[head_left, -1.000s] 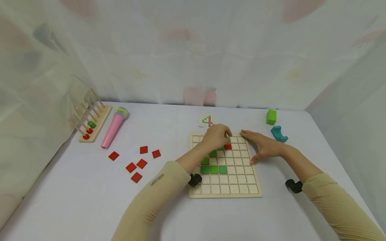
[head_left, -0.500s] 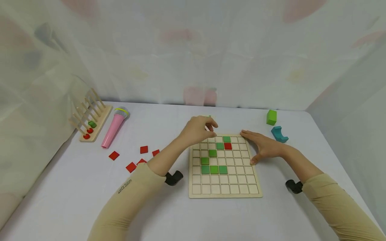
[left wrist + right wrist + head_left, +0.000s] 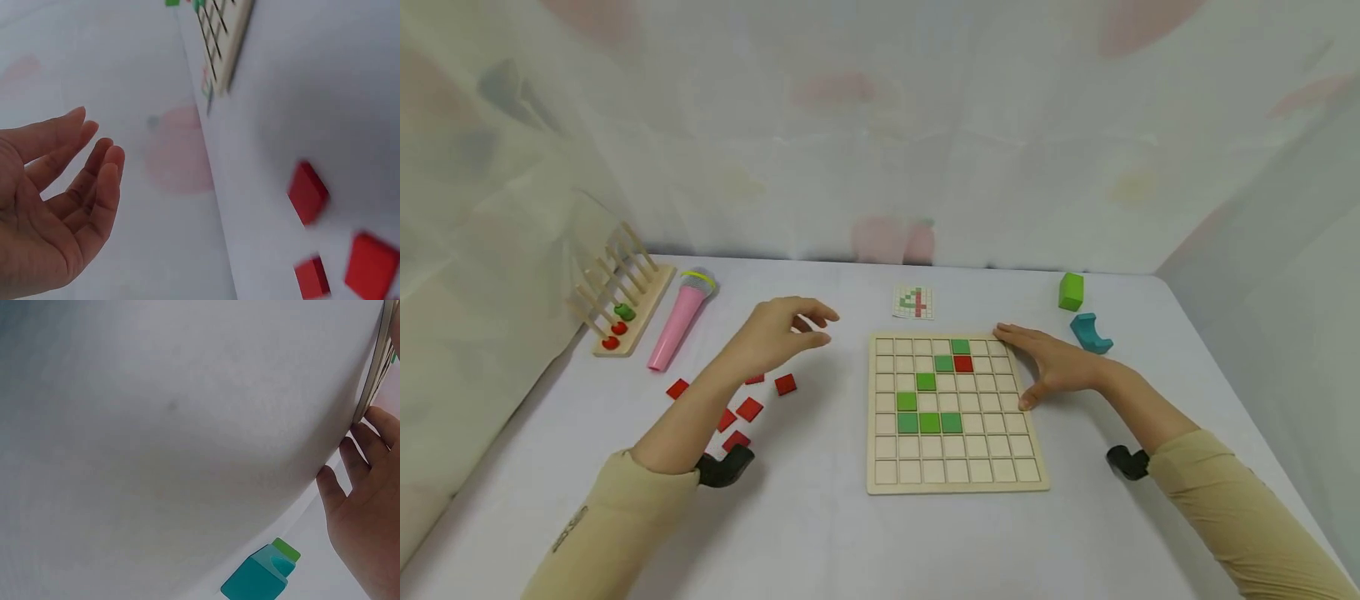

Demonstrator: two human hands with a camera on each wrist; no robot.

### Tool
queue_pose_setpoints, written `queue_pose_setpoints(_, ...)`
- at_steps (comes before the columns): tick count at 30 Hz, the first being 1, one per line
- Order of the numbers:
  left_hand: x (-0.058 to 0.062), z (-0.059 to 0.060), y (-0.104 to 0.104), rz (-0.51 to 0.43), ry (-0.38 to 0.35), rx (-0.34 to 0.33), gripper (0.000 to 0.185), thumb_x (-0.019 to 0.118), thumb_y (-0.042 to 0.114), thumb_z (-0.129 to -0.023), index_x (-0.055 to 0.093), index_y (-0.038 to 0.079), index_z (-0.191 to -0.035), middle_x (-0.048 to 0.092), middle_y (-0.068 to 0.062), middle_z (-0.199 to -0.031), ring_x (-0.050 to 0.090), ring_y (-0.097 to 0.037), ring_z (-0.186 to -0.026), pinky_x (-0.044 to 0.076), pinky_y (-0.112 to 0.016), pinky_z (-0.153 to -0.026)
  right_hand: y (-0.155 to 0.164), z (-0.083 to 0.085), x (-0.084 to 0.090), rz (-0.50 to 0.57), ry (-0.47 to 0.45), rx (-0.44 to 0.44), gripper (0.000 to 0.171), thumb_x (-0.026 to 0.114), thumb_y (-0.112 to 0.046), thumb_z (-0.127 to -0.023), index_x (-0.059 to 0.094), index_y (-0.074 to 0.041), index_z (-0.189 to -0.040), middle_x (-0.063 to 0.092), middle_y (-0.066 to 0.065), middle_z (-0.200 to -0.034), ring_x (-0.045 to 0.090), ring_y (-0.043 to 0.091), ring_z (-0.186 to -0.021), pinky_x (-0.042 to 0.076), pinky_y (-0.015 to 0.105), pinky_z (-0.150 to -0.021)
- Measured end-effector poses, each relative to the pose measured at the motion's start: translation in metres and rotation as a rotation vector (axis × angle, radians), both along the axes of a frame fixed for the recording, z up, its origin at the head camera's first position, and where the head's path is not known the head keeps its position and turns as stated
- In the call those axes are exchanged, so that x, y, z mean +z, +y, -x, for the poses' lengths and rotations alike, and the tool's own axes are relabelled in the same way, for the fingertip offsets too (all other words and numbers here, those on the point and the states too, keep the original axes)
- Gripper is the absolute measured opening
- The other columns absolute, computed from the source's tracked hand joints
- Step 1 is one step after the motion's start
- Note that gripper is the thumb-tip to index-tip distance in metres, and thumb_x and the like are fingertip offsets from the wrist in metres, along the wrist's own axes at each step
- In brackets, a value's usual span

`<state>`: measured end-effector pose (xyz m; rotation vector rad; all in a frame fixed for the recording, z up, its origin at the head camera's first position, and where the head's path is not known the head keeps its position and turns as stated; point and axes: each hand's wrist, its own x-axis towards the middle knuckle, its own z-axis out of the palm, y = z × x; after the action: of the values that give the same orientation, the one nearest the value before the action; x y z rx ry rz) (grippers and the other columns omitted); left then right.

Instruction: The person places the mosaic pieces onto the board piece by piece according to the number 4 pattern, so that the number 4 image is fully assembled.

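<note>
My left hand [image 3: 775, 336] hovers over the table left of the wooden grid board [image 3: 910, 476], near the loose red square tiles [image 3: 749, 409]. In the left wrist view its fingers are loosely bent with nothing between them, and red tiles [image 3: 307, 194] lie below. On the board, green tiles [image 3: 927, 382] form a diagonal and a short row, and one red tile [image 3: 963, 364] sits beside the upper green ones. My right hand [image 3: 1054, 360] rests at the board's right edge, thumb and fingers spread along it. The right wrist view shows those fingertips [image 3: 372, 413] at the board's side.
A small pattern card [image 3: 913, 302] lies behind the board. To the right are a green block [image 3: 1071, 292] and a teal curved block [image 3: 1090, 333]. At the left stand a pink toy microphone [image 3: 679, 322] and a wooden peg rack [image 3: 651, 301] with red and green pieces.
My left hand has moved from the upper part of the board, past the card, leftward to the loose red tiles. The right hand stays at the board's edge.
</note>
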<state>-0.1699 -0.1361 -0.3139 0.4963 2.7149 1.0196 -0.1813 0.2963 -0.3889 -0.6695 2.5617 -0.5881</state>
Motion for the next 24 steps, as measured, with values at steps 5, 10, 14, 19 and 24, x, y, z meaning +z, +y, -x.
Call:
queue_pose_setpoints(5,-0.011,-0.002,-0.04,0.038,-0.036,-0.038,0.031,0.063,0.019,-0.095,0.065,0.018,-0.126,0.064,-0.009,-0.131,0.063,-0.028,-0.114,0.055,-0.043,-0.091,-0.001,-0.001,0.001,-0.002,-0.002,-0.005,0.12,0.087,-0.047,-0.065,0.022,-0.005,-0.157,0.015,0.021,-0.165,0.013,0.047,-0.152,0.017,0.068,-0.118)
queue_pose_setpoints(10,-0.022,-0.007,-0.068,0.068,-0.048,-0.059,0.031,0.059,0.018,-0.097,0.064,0.017,-0.129,0.061,-0.011,-0.134,0.061,-0.03,-0.116,0.052,-0.04,-0.088,-0.001,-0.001,0.002,-0.005,0.006,0.0,0.12,0.087,-0.047,-0.065,0.023,-0.004,-0.156,0.016,0.022,-0.165,0.013,0.048,-0.151,0.016,0.068,-0.118)
queue_pose_setpoints(14,-0.032,-0.01,-0.077,0.093,-0.071,-0.061,0.032,0.055,0.016,-0.099,0.063,0.016,-0.13,0.058,-0.014,-0.135,0.058,-0.033,-0.119,0.052,-0.044,-0.089,0.0,0.0,0.0,-0.014,0.007,-0.001,0.121,0.087,-0.047,-0.065,0.022,-0.004,-0.156,0.016,0.022,-0.165,0.013,0.048,-0.151,0.017,0.068,-0.118)
queue_pose_setpoints(19,-0.04,-0.011,-0.082,0.112,-0.095,-0.042,0.034,0.053,0.015,-0.1,0.061,0.017,-0.133,0.052,-0.019,-0.139,0.053,-0.041,-0.125,0.052,-0.052,-0.093,-0.001,0.001,-0.001,-0.012,0.011,0.009,0.12,0.087,-0.047,-0.066,0.021,-0.005,-0.157,0.016,0.021,-0.165,0.013,0.047,-0.152,0.017,0.068,-0.118)
queue_pose_setpoints(24,-0.045,-0.005,-0.085,0.125,-0.1,-0.056,0.036,0.053,0.012,-0.099,0.061,0.016,-0.133,0.052,-0.022,-0.139,0.053,-0.043,-0.122,0.052,-0.052,-0.091,-0.001,0.001,0.0,-0.014,0.004,-0.003,0.12,0.087,-0.047,-0.066,0.021,-0.004,-0.157,0.015,0.021,-0.165,0.013,0.046,-0.152,0.017,0.067,-0.119)
